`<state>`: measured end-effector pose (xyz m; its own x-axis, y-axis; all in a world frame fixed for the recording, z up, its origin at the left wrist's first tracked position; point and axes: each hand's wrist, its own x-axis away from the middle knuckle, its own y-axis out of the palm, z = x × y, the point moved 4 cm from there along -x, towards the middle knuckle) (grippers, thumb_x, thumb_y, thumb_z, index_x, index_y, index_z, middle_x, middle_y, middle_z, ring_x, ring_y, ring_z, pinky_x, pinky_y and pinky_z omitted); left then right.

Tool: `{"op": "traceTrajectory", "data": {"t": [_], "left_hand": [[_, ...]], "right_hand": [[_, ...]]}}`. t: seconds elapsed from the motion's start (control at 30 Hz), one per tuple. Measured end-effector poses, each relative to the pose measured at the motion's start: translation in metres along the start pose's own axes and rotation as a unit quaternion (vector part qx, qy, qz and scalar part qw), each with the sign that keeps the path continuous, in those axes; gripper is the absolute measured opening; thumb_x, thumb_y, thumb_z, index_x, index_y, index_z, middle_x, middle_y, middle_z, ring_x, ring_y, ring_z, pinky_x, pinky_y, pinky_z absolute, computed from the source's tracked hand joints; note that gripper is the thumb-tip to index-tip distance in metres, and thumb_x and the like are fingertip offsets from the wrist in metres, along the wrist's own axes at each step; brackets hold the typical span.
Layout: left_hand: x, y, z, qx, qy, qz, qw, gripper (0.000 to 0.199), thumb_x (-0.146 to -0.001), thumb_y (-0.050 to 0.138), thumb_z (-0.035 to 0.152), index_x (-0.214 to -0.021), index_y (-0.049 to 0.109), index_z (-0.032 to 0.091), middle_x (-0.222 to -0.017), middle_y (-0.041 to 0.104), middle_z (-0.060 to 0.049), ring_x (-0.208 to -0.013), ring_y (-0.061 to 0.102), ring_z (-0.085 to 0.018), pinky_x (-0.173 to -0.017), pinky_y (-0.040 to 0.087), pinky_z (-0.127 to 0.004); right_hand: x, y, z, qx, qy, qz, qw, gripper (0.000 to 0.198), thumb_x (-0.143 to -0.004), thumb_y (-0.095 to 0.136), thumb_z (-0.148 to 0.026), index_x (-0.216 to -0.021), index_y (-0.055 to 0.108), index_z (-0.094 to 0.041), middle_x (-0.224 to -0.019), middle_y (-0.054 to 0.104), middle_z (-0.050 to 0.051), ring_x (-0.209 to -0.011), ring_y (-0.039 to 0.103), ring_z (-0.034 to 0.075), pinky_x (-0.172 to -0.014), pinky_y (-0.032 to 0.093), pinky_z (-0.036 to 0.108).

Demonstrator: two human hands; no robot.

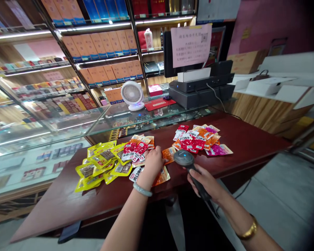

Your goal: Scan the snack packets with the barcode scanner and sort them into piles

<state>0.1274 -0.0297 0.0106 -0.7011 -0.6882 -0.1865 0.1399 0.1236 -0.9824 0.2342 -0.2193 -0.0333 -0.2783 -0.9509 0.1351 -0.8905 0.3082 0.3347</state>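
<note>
My right hand is wrapped around the handle of a black barcode scanner, its head over the table's front half. My left hand, with a pale bangle at the wrist, has its fingers curled at the edge of an orange snack packet. Another orange packet lies partly under that hand. Left of it are red and white packets and a heap of yellow-edged snack packets. Behind the scanner head lies a mixed pile of red, orange and purple packets.
The dark red table meets a glass display counter at the back. On the counter are a white fan, a red mat and a monitor bearing a pink notice. Stocked shelves stand behind.
</note>
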Motion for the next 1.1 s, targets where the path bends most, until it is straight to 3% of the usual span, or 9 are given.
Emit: {"op": "traceTrajectory", "data": {"t": [0.2,0.33,0.53,0.63,0.7,0.8,0.9,1.0,1.1], "left_hand": [[0.003,-0.003,-0.001,0.026,-0.007,0.013,1.0,0.039,-0.079,0.07,0.038,-0.106,0.05,0.018,-0.094,0.068,-0.008,-0.096,0.065,-0.027,-0.089,0.037,-0.037],[-0.007,-0.001,-0.004,0.117,-0.058,0.011,0.991,0.046,-0.079,0.071,0.041,-0.112,0.047,0.019,-0.096,0.068,-0.01,-0.092,0.066,-0.025,-0.078,0.041,-0.031],[-0.054,0.019,0.029,0.355,-0.12,0.019,0.927,0.037,-0.08,0.07,0.031,-0.108,0.05,0.018,-0.095,0.068,-0.009,-0.084,0.066,-0.02,-0.073,0.045,-0.028],[-0.075,0.032,0.057,0.462,-0.105,-0.016,0.88,0.034,-0.081,0.066,0.019,-0.113,0.053,0.016,-0.102,0.068,-0.009,-0.082,0.066,-0.016,-0.074,0.048,-0.026],[-0.08,0.032,0.067,0.488,-0.069,-0.033,0.87,0.038,-0.08,0.065,0.016,-0.117,0.055,0.015,-0.108,0.068,-0.01,-0.085,0.066,-0.015,-0.078,0.05,-0.026],[-0.066,0.016,0.056,0.419,0.012,-0.014,0.908,0.038,-0.078,0.068,0.019,-0.116,0.062,0.017,-0.113,0.068,-0.01,-0.098,0.064,-0.019,-0.089,0.049,-0.03],[-0.03,-0.008,0.024,0.294,0.064,-0.024,0.953,0.033,-0.079,0.068,0.026,-0.112,0.067,0.02,-0.114,0.068,-0.009,-0.103,0.062,-0.02,-0.094,0.046,-0.032],[0.013,-0.021,-0.013,0.136,0.021,-0.087,0.987,0.032,-0.077,0.07,0.037,-0.105,0.07,0.021,-0.108,0.067,-0.01,-0.103,0.06,-0.026,-0.093,0.044,-0.037],[0.047,-0.024,-0.032,0.03,-0.014,-0.12,0.992,0.054,-0.067,0.077,0.047,-0.116,0.066,0.027,-0.117,0.062,-0.011,-0.115,0.053,-0.033,-0.099,0.038,-0.047]], "right_hand": [[-0.011,0.001,-0.007,-0.029,0.001,-0.011,1.0,0.044,-0.085,0.062,-0.055,-0.11,0.05,-0.02,-0.06,0.052,-0.009,-0.035,0.045,0.004,-0.031,0.037,0.014],[-0.006,-0.004,-0.009,-0.03,-0.005,0.0,1.0,0.047,-0.084,0.062,-0.057,-0.11,0.05,-0.019,-0.057,0.051,-0.01,-0.033,0.043,0.004,-0.03,0.036,0.014],[0.0,-0.014,-0.005,-0.022,-0.014,0.036,0.999,0.048,-0.084,0.061,-0.059,-0.111,0.048,-0.021,-0.058,0.051,-0.01,-0.033,0.044,0.004,-0.03,0.036,0.014],[0.002,-0.016,-0.005,-0.015,-0.016,0.049,0.999,0.05,-0.083,0.061,-0.061,-0.109,0.048,-0.02,-0.057,0.05,-0.01,-0.032,0.044,0.005,-0.03,0.035,0.014],[0.005,-0.016,-0.007,-0.008,-0.014,0.05,0.999,0.05,-0.082,0.061,-0.062,-0.107,0.048,-0.02,-0.057,0.05,-0.01,-0.032,0.044,0.004,-0.03,0.035,0.014],[0.01,-0.015,-0.008,0.006,-0.008,0.045,0.999,0.048,-0.082,0.062,-0.061,-0.105,0.048,-0.021,-0.058,0.052,-0.01,-0.033,0.044,0.004,-0.031,0.036,0.014],[0.013,-0.011,-0.004,0.013,0.005,0.026,1.0,0.047,-0.082,0.064,-0.059,-0.105,0.048,-0.021,-0.06,0.052,-0.009,-0.035,0.046,0.005,-0.032,0.037,0.014],[0.013,-0.002,0.004,0.012,0.024,0.0,1.0,0.047,-0.081,0.065,-0.059,-0.102,0.047,-0.021,-0.06,0.052,-0.009,-0.035,0.045,0.004,-0.032,0.037,0.015],[0.012,0.008,0.012,0.023,0.04,-0.021,0.999,0.047,-0.081,0.064,-0.06,-0.101,0.046,-0.021,-0.061,0.052,-0.009,-0.034,0.045,0.004,-0.031,0.036,0.015]]}}
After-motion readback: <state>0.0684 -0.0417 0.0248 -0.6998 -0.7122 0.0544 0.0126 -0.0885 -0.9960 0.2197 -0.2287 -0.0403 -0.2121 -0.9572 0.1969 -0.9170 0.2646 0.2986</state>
